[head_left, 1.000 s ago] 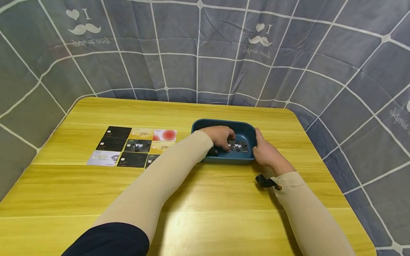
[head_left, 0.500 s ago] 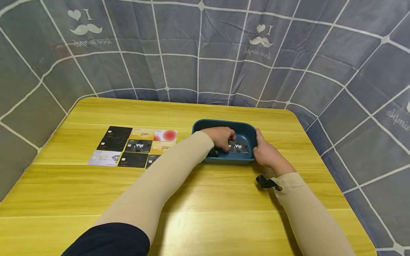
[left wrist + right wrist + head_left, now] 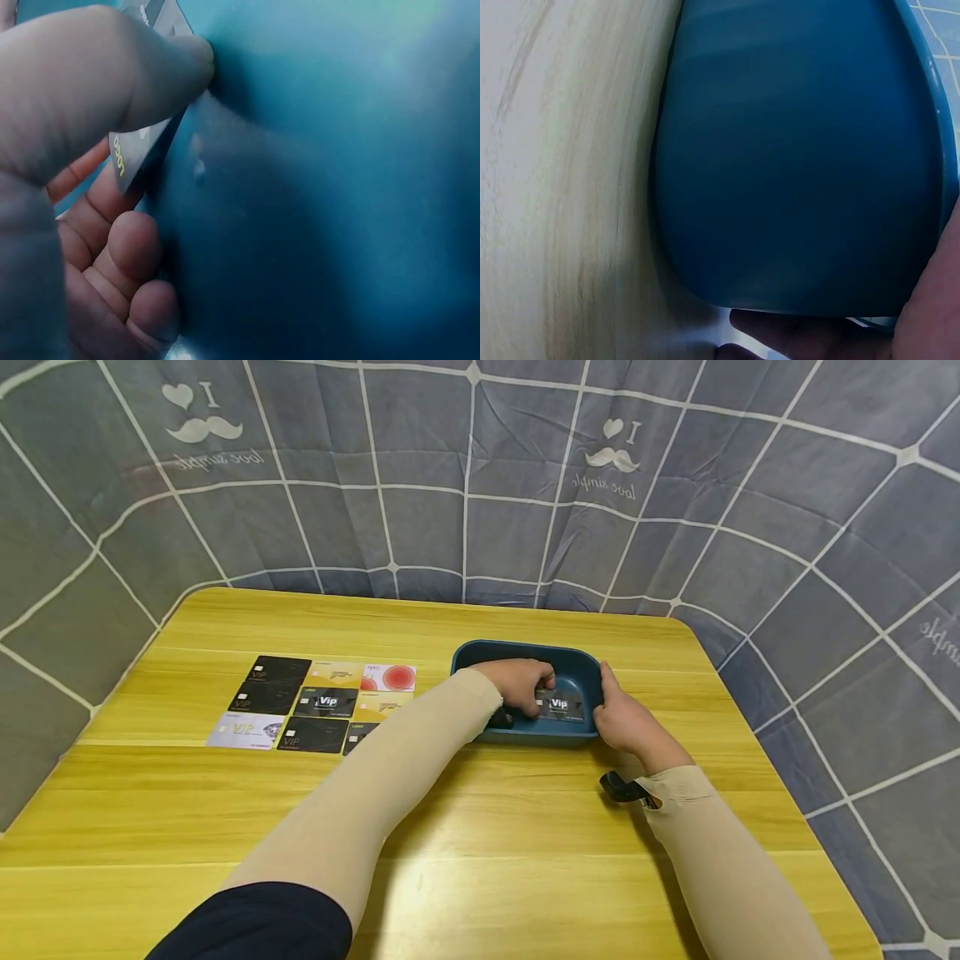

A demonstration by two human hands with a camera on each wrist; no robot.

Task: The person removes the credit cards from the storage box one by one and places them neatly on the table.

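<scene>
A dark blue plastic box stands on the table, open side up. My left hand reaches down into it and pinches a dark Vip card. In the left wrist view the thumb lies across the card's printed face, the fingers curl behind it, and the card stands tilted close to the blue surface. At the box's right end my right hand grips the wall and rim. The right wrist view shows the box's outer side with fingers round its end.
Left of the box, several cards lie in close rows: black cards, yellow cards, a red-and-white card and a silver card. My left sleeve overlaps part of them. A grey checked cloth hangs behind the wooden table.
Almost nothing differs. The whole scene shifts slightly in the head view, while both hands, the card and the box keep their places relative to each other.
</scene>
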